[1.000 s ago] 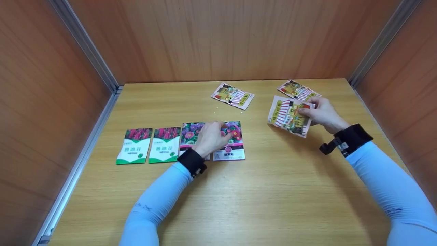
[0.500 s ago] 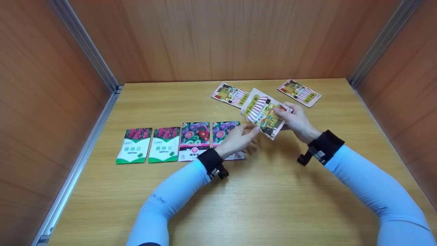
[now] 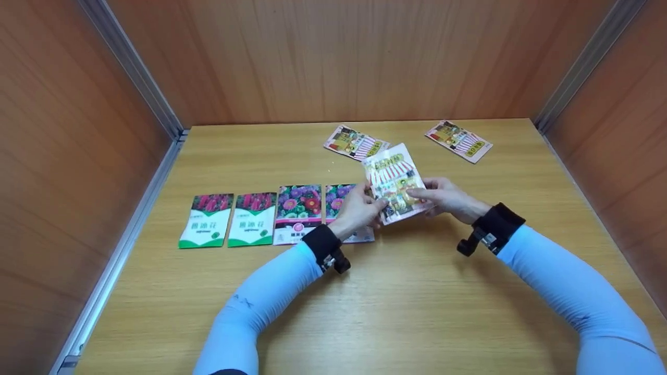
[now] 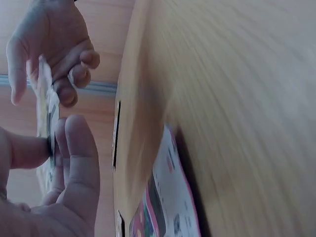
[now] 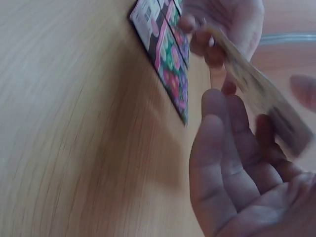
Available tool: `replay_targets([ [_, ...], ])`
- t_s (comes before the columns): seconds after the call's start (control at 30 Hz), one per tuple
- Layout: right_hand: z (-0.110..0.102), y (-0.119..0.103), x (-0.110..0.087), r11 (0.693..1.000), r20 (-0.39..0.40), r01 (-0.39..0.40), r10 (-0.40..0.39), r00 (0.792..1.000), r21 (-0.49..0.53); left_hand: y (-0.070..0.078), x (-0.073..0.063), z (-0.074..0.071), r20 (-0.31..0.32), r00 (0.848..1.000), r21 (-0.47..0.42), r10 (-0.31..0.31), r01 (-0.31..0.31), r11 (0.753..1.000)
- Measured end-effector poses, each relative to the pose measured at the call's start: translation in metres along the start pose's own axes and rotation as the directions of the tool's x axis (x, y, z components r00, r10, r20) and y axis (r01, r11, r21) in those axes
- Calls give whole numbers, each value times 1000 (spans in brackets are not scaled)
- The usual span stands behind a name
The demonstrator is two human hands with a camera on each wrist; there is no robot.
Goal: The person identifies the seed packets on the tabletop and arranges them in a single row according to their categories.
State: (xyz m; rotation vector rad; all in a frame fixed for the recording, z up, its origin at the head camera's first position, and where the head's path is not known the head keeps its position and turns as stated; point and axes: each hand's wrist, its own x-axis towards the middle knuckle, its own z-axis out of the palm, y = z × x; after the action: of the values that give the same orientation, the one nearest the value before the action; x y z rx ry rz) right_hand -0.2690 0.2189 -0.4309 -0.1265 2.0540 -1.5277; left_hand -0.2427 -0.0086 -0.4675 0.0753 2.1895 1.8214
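"Striped packet (image 3: 395, 174), how is it lying?"

"Between both hands, long axis leaning left at the far end; the left hand's (image 3: 356, 209) grip is pinching it."

"And the right hand (image 3: 451, 199)?"

"Cupping loosely, its thumb apparently hovering clear, above the tabletop (image 3: 417, 302)."

The left grip (image 3: 359, 211) partly hides the rightmost flower packet (image 3: 336, 194); the held packet (image 3: 391, 179) overlaps a farther packet (image 3: 351, 141) at one corner, both sleeves (image 3: 281, 276) cropped below.
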Motion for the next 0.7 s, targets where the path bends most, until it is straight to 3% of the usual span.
replay_targets([
  [0.13, -6, 4, 3, 995, -90, -34, 26, 996, -93, 0, -2, -1, 25, 1000, 84, -3, 0, 996],
  [0.27, -8, 11, 8, 963, -134, -37, 1, 991, -266, 0, -4, 1, 16, 1000, 157, 24, -27, 987],
  [0.37, -9, 16, 10, 935, -136, -52, 4, 991, -351, 0, -6, 3, 0, 998, 252, 55, -53, 966],
  [0.4, -9, 17, 10, 926, -140, -63, 11, 990, -371, 0, -6, 4, -10, 997, 309, 77, -70, 949],
  [0.5, -9, 20, 11, 906, -162, -92, 27, 986, -413, 1, -8, 7, 1, 991, 477, 137, -120, 871],
  [0.57, -9, 21, 12, 896, -170, -97, 25, 985, -434, 2, -10, 11, 24, 986, 600, 168, -149, 786],
  [0.6, -9, 22, 12, 892, -173, -98, 23, 985, -442, 3, -11, 13, 37, 982, 665, 185, -162, 729],
  [0.7, -8, 26, 14, 882, -170, -99, 21, 985, -461, 2, -15, 21, 84, 979, 765, 187, -184, 617],
])
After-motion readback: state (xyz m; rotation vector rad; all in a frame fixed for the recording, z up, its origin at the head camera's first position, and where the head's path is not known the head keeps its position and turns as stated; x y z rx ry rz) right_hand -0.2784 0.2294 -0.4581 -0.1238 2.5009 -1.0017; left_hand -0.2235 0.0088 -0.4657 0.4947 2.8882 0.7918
